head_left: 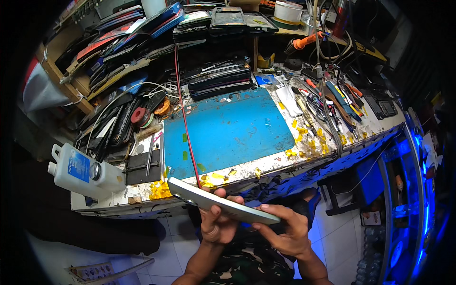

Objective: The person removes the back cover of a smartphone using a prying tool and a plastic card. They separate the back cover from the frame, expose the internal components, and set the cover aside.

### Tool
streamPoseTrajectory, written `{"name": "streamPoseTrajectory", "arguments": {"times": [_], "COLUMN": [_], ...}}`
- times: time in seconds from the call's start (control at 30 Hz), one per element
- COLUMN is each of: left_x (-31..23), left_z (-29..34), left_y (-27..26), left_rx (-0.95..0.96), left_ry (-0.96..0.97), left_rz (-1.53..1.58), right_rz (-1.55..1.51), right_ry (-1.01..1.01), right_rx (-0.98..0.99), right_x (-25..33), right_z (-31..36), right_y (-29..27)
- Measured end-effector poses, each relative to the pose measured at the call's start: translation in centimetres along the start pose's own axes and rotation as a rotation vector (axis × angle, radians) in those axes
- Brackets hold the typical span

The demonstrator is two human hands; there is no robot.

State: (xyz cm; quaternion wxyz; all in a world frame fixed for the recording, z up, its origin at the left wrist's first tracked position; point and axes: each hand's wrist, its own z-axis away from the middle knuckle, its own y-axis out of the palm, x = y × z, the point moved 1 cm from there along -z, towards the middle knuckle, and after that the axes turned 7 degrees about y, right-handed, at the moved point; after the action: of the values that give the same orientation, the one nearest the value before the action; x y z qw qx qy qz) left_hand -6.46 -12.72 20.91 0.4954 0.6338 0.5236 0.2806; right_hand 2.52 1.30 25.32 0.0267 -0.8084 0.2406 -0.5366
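Observation:
A pale silver-green smartphone is held tilted in front of the bench's near edge, its back and camera bump partly turned toward me. Round its middle and lower side close the fingers of my left hand, thumb against the back. My right hand pinches the phone's right end between thumb and fingers. Most of the screen side is hidden from view. Beyond the phone lies a worn blue work mat, crossed by a thin red cable.
White plastic bottles stand at the bench's left corner beside a dark plate with tweezers. Stacked phones and parts rise behind the mat. Screwdrivers and pens crowd the right side, below an orange-handled soldering iron.

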Motion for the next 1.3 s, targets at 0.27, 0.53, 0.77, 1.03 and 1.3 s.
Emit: {"name": "streamPoseTrajectory", "arguments": {"times": [0.27, 0.53, 0.77, 1.03, 1.3], "left_x": [0.1, 1.0, 1.3, 0.8, 1.6], "left_z": [-1.2, -0.7, -0.3, -0.8, -0.1], "left_y": [2.9, 3.4, 3.8, 3.3, 3.5], "left_rx": [0.082, -0.085, -0.116, -0.041, -0.114], "left_ry": [-0.075, -0.034, -0.026, 0.073, 0.010], "left_rz": [-0.550, -0.862, -0.850, -0.763, -0.738], "right_rz": [-0.886, -0.970, -0.974, -0.950, -1.027], "right_ry": [0.593, 0.618, 0.641, 0.496, 0.647], "right_rx": [-0.021, 0.045, 0.060, 0.205, 0.116], "right_x": [-0.2, -0.4, -0.4, -1.0, -0.7], "right_z": [0.2, 0.2, 0.6, 0.9, 0.8], "right_y": [-1.6, -2.5, -2.6, -2.4, -1.6]}}
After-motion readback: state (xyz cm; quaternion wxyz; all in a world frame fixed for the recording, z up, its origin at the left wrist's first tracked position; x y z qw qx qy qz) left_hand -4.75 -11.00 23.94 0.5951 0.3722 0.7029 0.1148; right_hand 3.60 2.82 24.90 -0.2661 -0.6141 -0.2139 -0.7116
